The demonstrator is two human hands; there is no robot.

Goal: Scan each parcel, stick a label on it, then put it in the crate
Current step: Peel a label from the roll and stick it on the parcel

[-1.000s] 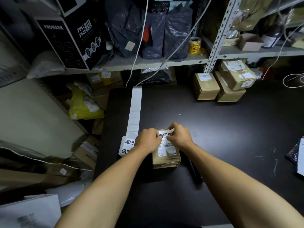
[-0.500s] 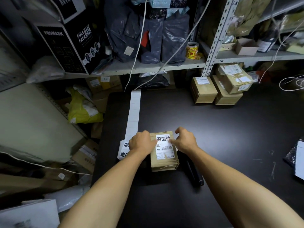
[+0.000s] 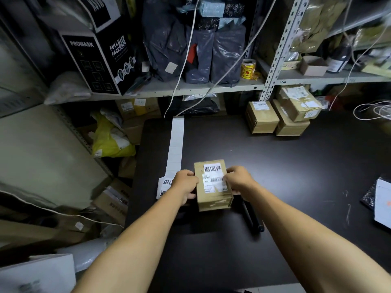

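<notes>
At the near middle of the dark worktop (image 3: 275, 166) we find the parcel (image 3: 213, 187), a small brown carton lying flat with its labelled face up. Left hand (image 3: 186, 183) grips its left edge, fingers curled round the side; right hand (image 3: 239, 179) does likewise on the right edge, thumb side toward the top face. Both grips are closed on the carton, not spread. We read this two-sided hold as a lift or carry grasp: the box is taken by its short sides so the top stays visible and uncovered.

A white label (image 3: 212, 168) with large black characters sits at the far end of the top face, just above the printed barcode slip (image 3: 213, 180). It appears placed so as not to cover the barcode.

Left of the parcel, the label strip (image 3: 176, 144) runs away from us along the worktop's edge, with its printed end next to the left hand, within easy reach for peeling. A black rod-like object (image 3: 252, 216), possibly the scanner, lies just right of the carton; we cannot tell for certain.

Further parcels (image 3: 279, 117) wait at the far edge beneath the shelf (image 3: 190, 89). No crate is identifiable in view.

Judgement: labelling looks complete; transfer to the crate remains.
</notes>
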